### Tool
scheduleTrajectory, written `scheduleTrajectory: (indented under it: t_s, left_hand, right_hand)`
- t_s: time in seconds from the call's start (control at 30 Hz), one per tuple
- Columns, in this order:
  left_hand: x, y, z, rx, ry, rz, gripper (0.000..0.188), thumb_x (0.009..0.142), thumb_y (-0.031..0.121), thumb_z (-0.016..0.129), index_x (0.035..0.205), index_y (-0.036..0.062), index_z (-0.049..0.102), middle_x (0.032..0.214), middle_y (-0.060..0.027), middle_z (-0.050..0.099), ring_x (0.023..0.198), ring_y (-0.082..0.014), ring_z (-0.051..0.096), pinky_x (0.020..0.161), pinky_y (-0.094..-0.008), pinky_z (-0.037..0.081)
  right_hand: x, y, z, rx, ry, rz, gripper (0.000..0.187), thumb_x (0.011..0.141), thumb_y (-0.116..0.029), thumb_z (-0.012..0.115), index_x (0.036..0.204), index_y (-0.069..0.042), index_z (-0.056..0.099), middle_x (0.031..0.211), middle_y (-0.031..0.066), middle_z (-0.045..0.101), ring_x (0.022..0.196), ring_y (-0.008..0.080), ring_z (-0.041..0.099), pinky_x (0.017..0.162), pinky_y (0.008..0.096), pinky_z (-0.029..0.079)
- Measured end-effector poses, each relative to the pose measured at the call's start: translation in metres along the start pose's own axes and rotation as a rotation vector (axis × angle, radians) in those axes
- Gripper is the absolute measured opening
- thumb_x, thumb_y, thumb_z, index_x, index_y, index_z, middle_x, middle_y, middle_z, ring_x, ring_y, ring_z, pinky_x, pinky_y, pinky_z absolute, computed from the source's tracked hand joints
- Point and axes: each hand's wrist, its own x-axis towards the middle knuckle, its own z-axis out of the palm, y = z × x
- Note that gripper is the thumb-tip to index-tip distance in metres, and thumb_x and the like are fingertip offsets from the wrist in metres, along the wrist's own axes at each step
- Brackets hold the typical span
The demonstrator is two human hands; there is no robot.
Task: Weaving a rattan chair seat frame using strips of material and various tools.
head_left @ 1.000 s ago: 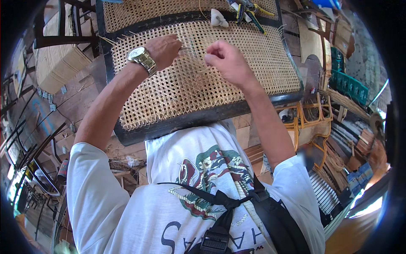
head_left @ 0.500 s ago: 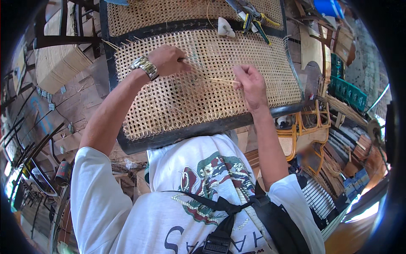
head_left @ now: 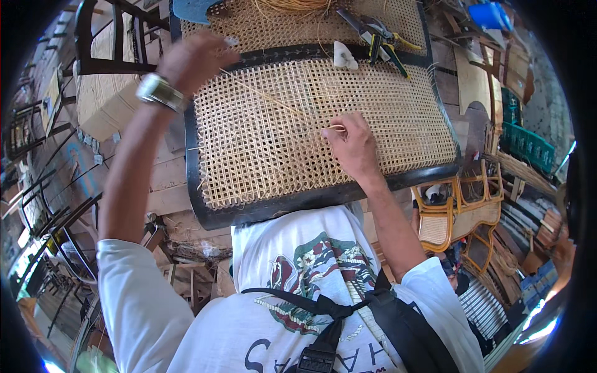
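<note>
A woven cane panel [head_left: 267, 149] in a black curved frame [head_left: 267, 214] lies in front of me. My left hand [head_left: 196, 59], with a metal watch on its wrist, is raised over the panel's far left corner. It is blurred, but its fingers look closed on a pale cane strand [head_left: 264, 94], which slants down across the weave toward the middle. Right of the panel's centre, my right hand [head_left: 354, 143] pinches a short looped piece of cane [head_left: 336, 127] between thumb and fingers, just above the weave.
On the frame's far bar lie a white lump [head_left: 344, 56] and pliers-like cutters [head_left: 388, 50]. Behind them is a coil of cane [head_left: 295, 5]. A cardboard box [head_left: 109, 105] and dark chair frames stand left. Rattan chairs [head_left: 460, 211] and a green crate [head_left: 527, 146] are at right.
My left hand has swung up and left from the panel's middle, with the strand now stretched behind it. My right hand has shifted slightly down and left. The view has tilted a little.
</note>
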Motion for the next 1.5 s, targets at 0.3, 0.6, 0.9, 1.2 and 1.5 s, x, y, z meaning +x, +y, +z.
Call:
scheduleTrajectory:
  t_s: [0.3,0.6,0.9,1.2,1.5]
  left_hand:
    - [-0.028,0.089,0.109,-0.026,-0.225,-0.067,0.031,0.095,0.034,0.067,0.107,0.0059,0.068,0.102,-0.0116,0.062,0.082,-0.0247,0.065,0.071,-0.0409,0.054]
    - [-0.003,0.086,0.113,-0.046,-0.312,0.093,0.023,0.098,0.022,0.062,0.089,0.0019,0.067,0.091,-0.0149,0.060,0.076,-0.0221,0.060,0.063,-0.0356,0.051]
    - [0.023,0.097,0.101,-0.032,-0.728,-0.197,0.047,0.090,0.052,0.072,0.078,0.0062,0.066,0.063,-0.0036,0.059,0.056,-0.0151,0.050,0.052,-0.0327,0.041]
    - [0.027,0.002,0.076,0.115,-0.483,-0.200,0.045,0.089,0.053,0.071,0.092,0.0081,0.072,0.083,-0.0076,0.068,0.074,-0.0199,0.065,0.066,-0.0379,0.053]
    - [0.018,0.002,0.006,0.349,-0.277,-0.214,0.042,0.079,0.047,0.080,0.080,0.0073,0.067,0.073,-0.0111,0.066,0.068,-0.0289,0.065,0.061,-0.0447,0.048]
  right_hand:
    - [-0.002,-0.003,0.009,0.055,0.019,-0.071,0.010,0.084,-0.014,0.074,0.089,-0.007,0.070,0.089,0.0076,0.067,0.084,0.0281,0.066,0.074,0.0410,0.052]
    - [-0.004,-0.004,0.012,0.005,0.064,-0.060,0.011,0.082,-0.016,0.076,0.085,-0.007,0.069,0.083,0.0077,0.065,0.079,0.0288,0.066,0.071,0.0409,0.051]
    - [-0.001,-0.003,0.011,-0.008,0.045,-0.030,0.010,0.081,-0.017,0.078,0.084,-0.010,0.071,0.081,0.0046,0.065,0.076,0.0261,0.065,0.069,0.0395,0.050]
    - [0.001,0.000,0.002,-0.023,-0.031,-0.198,0.009,0.083,-0.019,0.074,0.085,-0.011,0.073,0.081,0.0045,0.067,0.081,0.0267,0.067,0.073,0.0390,0.053]
    - [0.125,0.013,-0.008,-0.250,-0.065,-0.021,0.059,0.095,-0.044,0.064,0.142,-0.013,0.045,0.129,0.0231,0.050,0.098,0.0414,0.066,0.086,0.0496,0.058]
